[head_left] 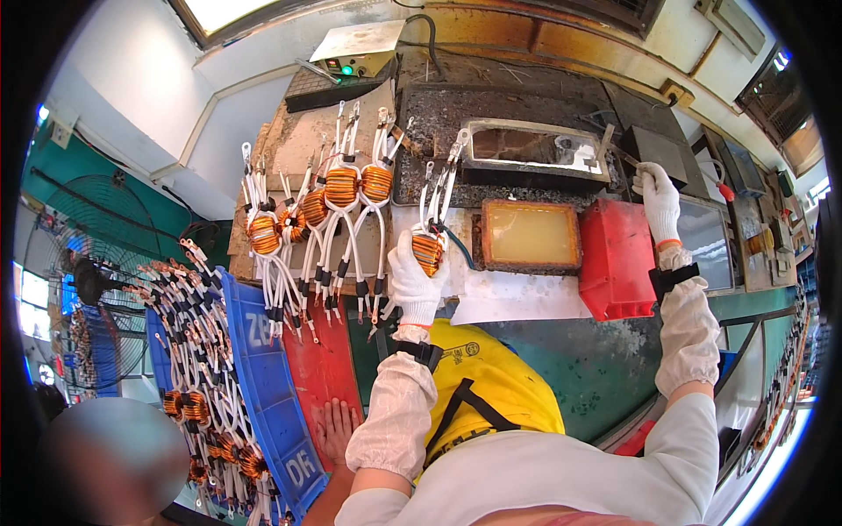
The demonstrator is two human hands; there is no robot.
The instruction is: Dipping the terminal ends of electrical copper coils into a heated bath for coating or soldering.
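L hand (417,285) on coil (427,254), R hand (657,197) on thin stick (624,157)

L hand, gloved, clamped on coil w/ white wires (436,197), just L of yellow tray (529,268); wire tips up nr metal pot (531,176), can't tell if touching. R hand, also gloved, fingers together on thin stick nr pot's R end. Red bin (605,254) R of tray.
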